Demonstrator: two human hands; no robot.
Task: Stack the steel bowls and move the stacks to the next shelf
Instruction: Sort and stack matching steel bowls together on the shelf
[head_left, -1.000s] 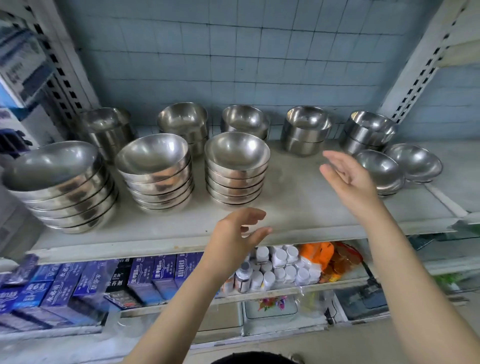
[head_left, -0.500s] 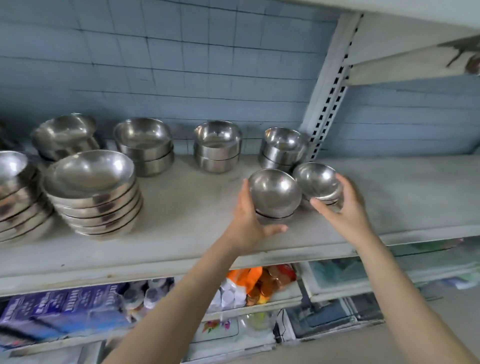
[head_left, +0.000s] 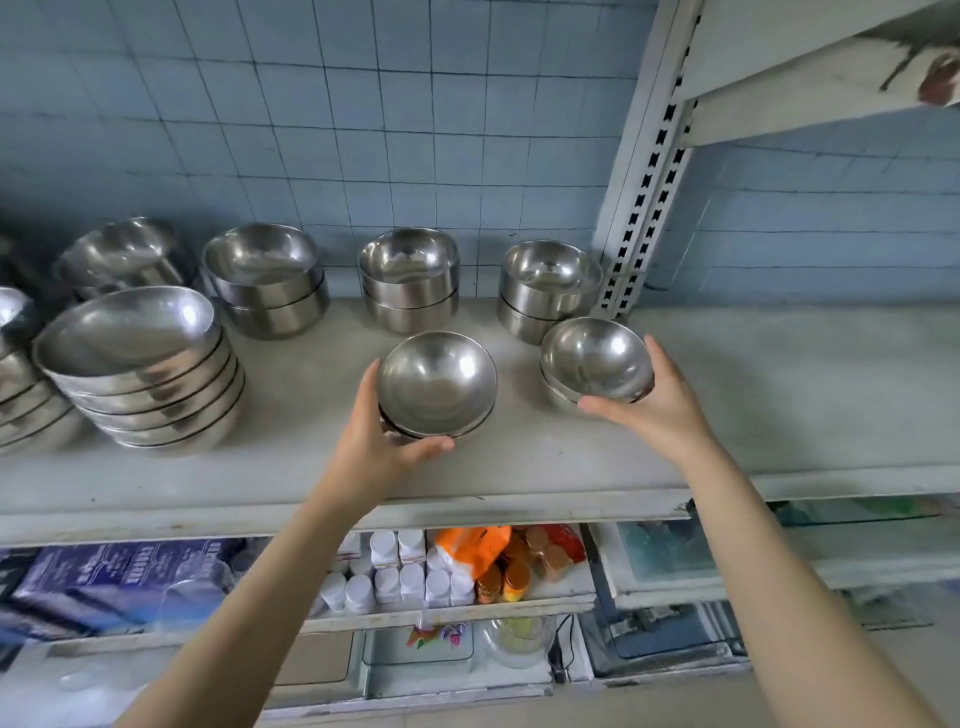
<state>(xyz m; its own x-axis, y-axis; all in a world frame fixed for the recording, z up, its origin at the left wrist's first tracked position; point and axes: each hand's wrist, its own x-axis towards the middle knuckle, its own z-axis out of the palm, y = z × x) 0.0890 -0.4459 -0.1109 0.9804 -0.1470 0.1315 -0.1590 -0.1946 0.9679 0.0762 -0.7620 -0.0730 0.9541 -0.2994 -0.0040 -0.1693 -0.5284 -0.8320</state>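
Observation:
My left hand (head_left: 382, 441) grips a small stack of steel bowls (head_left: 436, 382) from its near left side, just above the grey shelf (head_left: 519, 467). My right hand (head_left: 657, 410) grips a second small stack of steel bowls (head_left: 595, 358) at its right rim, close to the shelf's right end. A gap separates the two stacks. A tall stack of wide shallow bowls (head_left: 140, 364) stands at the left. Deeper bowls in pairs (head_left: 410, 278) line the back wall.
A slotted white upright post (head_left: 641, 208) separates this shelf from the neighbouring shelf (head_left: 805, 379) on the right. Another shelf board (head_left: 810, 83) hangs above right. Below are white bottles (head_left: 400, 571), orange packets (head_left: 472, 545) and blue boxes (head_left: 114, 577).
A second ago both hands were empty and reaching over the shelf. They then took hold of the two small stacks at the right. Since then the stacks have drawn slightly apart.

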